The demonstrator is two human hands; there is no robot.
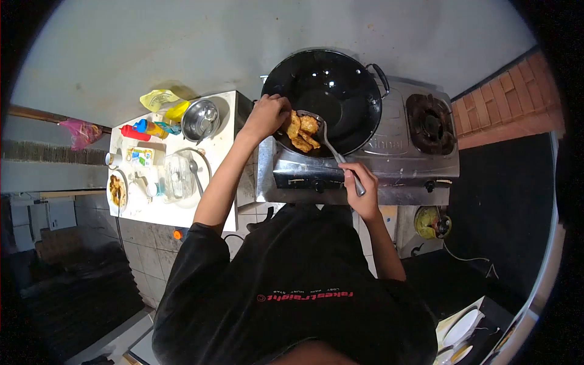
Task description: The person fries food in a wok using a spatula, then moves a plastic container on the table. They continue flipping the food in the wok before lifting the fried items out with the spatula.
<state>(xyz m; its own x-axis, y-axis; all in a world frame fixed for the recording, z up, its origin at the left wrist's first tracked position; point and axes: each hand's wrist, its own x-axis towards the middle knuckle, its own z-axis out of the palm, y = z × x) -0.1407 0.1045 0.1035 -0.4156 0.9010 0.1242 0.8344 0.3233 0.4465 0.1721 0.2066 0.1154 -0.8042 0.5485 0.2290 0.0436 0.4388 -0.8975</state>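
Observation:
A black wok (328,97) sits on the left burner of a steel two-burner stove (389,164). My right hand (360,182) grips the handle of a metal spatula (328,141) whose blade carries several golden fried pieces (302,131) at the wok's near rim. My left hand (267,114) rests at the wok's left edge, its fingers touching the fried pieces on the spatula.
The right burner (431,123) is bare. Left of the stove a white counter (225,121) holds a steel bowl (201,118), coloured bottles (149,129), a yellow packet (159,99), a glass jug (179,176) and a plate of fried food (117,191). A brick wall (517,97) rises at the right.

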